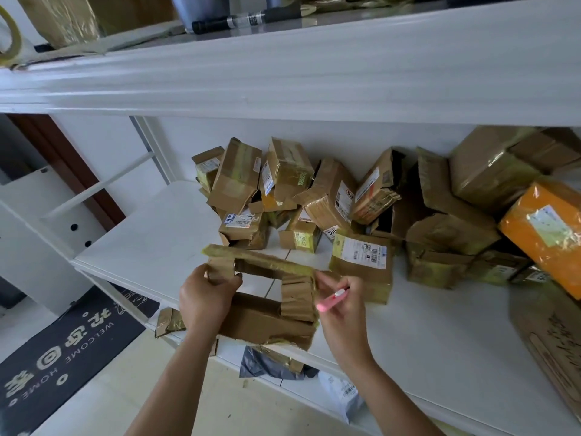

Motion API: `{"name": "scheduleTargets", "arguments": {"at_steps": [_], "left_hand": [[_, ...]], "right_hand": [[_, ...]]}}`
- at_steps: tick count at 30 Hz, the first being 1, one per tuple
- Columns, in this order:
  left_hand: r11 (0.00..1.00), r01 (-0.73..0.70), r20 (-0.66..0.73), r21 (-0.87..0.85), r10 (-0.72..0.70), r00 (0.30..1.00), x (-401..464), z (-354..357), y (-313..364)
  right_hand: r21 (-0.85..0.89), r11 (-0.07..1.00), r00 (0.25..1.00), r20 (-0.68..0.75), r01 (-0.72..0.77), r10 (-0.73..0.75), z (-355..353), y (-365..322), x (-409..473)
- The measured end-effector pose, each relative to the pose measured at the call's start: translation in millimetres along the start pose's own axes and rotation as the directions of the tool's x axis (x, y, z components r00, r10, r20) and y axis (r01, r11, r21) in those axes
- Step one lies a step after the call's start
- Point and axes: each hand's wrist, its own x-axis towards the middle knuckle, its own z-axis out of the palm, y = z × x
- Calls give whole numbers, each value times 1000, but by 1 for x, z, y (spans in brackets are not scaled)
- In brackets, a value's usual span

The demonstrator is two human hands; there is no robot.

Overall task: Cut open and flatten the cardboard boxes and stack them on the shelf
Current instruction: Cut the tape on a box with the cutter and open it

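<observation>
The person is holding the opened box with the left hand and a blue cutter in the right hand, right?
Not quite: the cutter is pink, not blue, as the head view shows. The left hand does grip the opened box, and the right hand holds the cutter.

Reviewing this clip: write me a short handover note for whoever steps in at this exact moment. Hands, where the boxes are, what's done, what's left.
Left hand: grips the left flap of the opened box, held over the shelf's front edge.
Right hand: holds the pink cutter at the box's right end; the blade is not visible.
Box in hand: cut open, flaps loose, not yet flat.
Pile of boxes: many taped, uncut boxes heaped at the back of the shelf, plus an orange box at the right.
Flat cardboard lies at the far right of the shelf.
Left: flatten this box, stack it, then cut the pile.
</observation>
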Motion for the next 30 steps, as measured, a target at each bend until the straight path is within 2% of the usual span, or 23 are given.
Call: {"name": "scheduleTargets", "arguments": {"at_steps": [4,6,11,17,20,23,26,28,30], "left_hand": [[983,50,146,-175,-25,989,3,-6,0],[969,65,178,-240,-22,984,3,-7,0],[945,113,228,-308,-42,973,-7,-3,3],[922,102,239,-374,-11,971,-14,3,15],[899,129,283,-419,-5,959,-16,3,20],[885,162,319,-436,-16,948,-15,1,21],[835,238,323,-496,-78,943,-6,-3,17],[721,344,352,-602,-147,924,1,-6,14],[572,412,395,-709,-163,904,7,-12,9]], "right_hand": [[14,1000,997,76,-22,21,0,0,20],[-45,998,995,85,-40,44,1,-1,28],[-246,969,999,8,-32,35,4,-5,36],[-524,852,994,-93,8,-66,14,-5,40],[-587,809,986,-117,30,-121,15,-2,40],[-553,832,990,-77,53,-114,11,-2,44],[-410,912,1000,-8,9,-13,3,-8,45],[-296,955,993,109,-18,52,-7,-18,43],[-285,957,967,255,52,23,-17,-29,42]]}}
